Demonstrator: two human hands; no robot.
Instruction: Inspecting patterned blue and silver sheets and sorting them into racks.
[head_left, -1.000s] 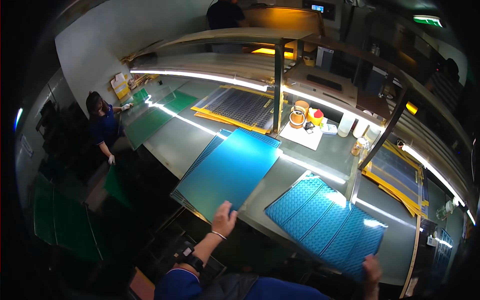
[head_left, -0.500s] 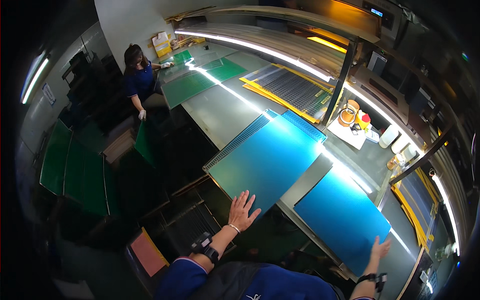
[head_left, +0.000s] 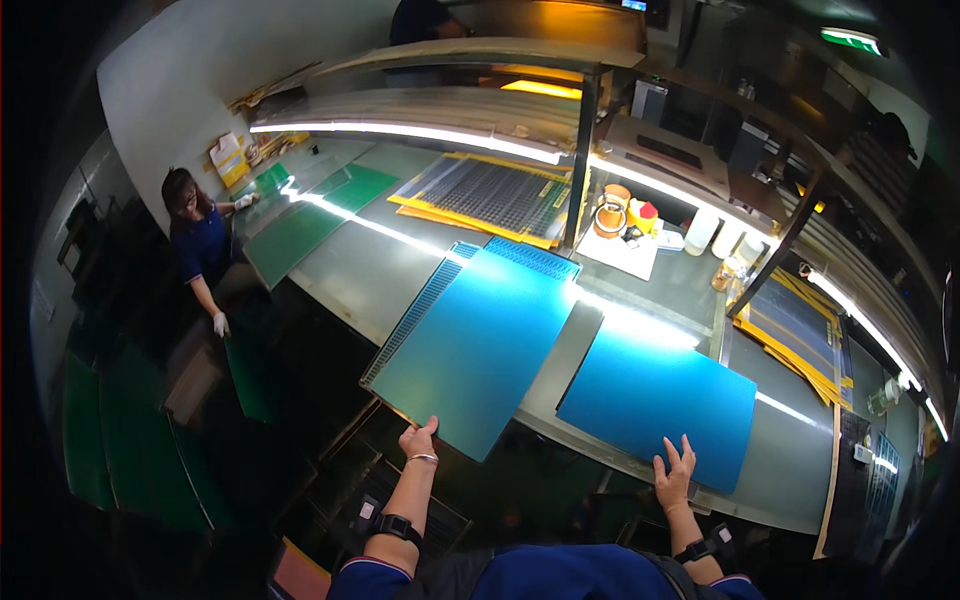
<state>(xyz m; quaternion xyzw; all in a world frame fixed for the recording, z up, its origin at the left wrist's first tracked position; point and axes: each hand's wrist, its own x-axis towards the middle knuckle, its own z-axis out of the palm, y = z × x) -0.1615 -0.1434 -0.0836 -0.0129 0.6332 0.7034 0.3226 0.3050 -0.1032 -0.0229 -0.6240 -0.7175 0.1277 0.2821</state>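
While gripping the near edge of the left blue panel (head_left: 465, 360), laid over blue grid-patterned sheeting (head_left: 425, 312) and jutting past the front of the grey table (head_left: 350, 298), with the left hand (head_left: 418, 440), with thumb (head_left: 432, 424) on top, holds the right hand (head_left: 676, 480) unclenched and spread at the near edge of the right blue panel (head_left: 660, 390), laid on the same table. Cannot tell whether touching.

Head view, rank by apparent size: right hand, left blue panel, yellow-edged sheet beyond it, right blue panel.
1. Left blue panel, right blue panel: too alike to rank
2. Yellow-edged sheet
3. Right hand
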